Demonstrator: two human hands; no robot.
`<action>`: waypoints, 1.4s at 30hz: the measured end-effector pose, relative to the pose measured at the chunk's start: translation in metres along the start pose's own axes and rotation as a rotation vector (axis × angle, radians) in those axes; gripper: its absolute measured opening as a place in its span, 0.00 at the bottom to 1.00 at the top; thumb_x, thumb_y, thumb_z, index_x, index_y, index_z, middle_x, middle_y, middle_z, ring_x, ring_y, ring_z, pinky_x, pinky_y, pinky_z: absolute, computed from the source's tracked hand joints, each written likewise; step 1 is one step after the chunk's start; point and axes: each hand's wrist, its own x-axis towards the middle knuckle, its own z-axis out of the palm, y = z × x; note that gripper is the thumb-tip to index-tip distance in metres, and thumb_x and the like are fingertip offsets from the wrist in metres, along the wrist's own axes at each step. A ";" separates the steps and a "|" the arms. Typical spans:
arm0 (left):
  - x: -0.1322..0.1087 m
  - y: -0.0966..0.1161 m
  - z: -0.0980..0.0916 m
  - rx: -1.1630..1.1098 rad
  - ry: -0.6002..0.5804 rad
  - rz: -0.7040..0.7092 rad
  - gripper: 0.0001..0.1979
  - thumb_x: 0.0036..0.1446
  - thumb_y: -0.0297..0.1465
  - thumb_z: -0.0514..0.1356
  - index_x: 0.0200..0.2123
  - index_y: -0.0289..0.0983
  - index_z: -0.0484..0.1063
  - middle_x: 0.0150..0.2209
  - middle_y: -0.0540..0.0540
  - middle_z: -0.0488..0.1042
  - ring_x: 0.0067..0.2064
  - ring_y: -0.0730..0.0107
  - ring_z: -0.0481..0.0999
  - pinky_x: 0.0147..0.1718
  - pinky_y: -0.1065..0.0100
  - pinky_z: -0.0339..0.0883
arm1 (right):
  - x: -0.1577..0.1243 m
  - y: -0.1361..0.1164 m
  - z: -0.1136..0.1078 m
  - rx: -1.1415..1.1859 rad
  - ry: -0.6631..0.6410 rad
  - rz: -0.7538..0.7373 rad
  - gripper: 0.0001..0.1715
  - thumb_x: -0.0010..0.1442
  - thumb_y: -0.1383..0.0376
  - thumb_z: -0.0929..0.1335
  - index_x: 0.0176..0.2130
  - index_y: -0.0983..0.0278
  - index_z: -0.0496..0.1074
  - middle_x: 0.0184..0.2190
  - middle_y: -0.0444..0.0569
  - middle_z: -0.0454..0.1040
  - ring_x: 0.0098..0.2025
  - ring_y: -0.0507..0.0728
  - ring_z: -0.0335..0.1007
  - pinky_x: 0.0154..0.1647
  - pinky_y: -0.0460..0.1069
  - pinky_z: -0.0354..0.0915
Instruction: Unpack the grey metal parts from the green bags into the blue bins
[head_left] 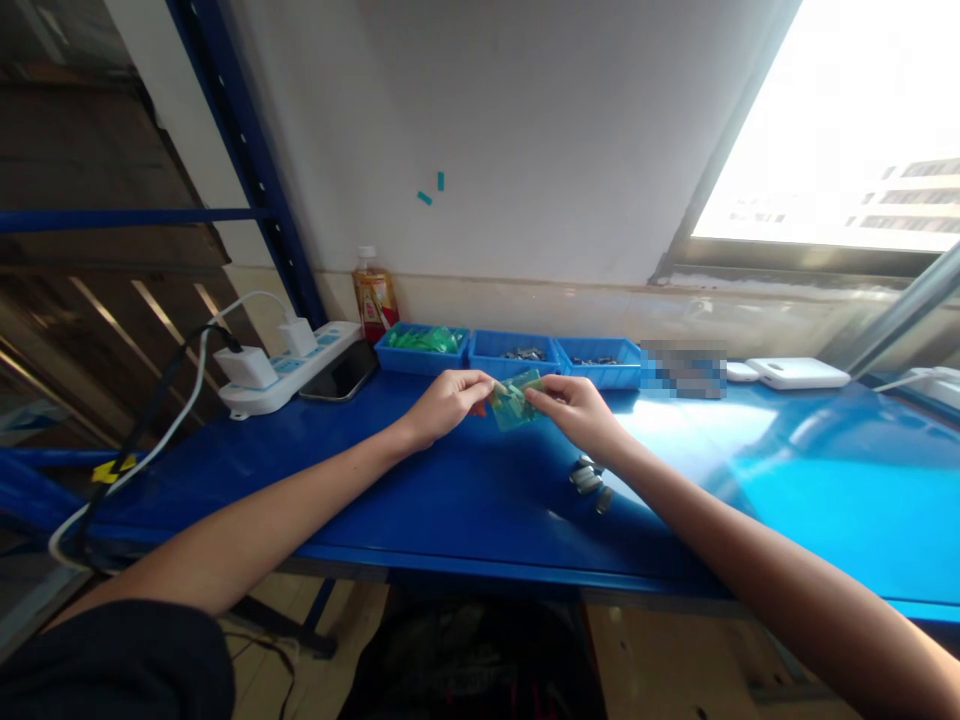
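Observation:
Both hands meet over the blue table, pinching a small translucent green plastic bag between them. My left hand is closed on the bag's left side, with a bit of orange-red showing just below its fingertips. On the right side, the fingers of my right hand are closed on the bag. Small pale shapes show at the bag, too unclear to name. Several silvery metal cylinders lie on the table below my right hand.
Along the wall stand a blue bin of green bags and two blue bins of small metal parts. A bottle, a phone and a power strip are at left, a white device at right.

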 end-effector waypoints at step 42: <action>-0.007 -0.002 0.015 -0.269 0.067 -0.132 0.07 0.54 0.31 0.60 0.35 0.35 0.67 0.29 0.48 0.73 0.29 0.71 0.73 0.28 0.70 0.65 | -0.013 -0.011 0.008 -0.486 0.043 -0.292 0.07 0.59 0.63 0.65 0.31 0.63 0.70 0.32 0.49 0.72 0.35 0.56 0.67 0.36 0.49 0.61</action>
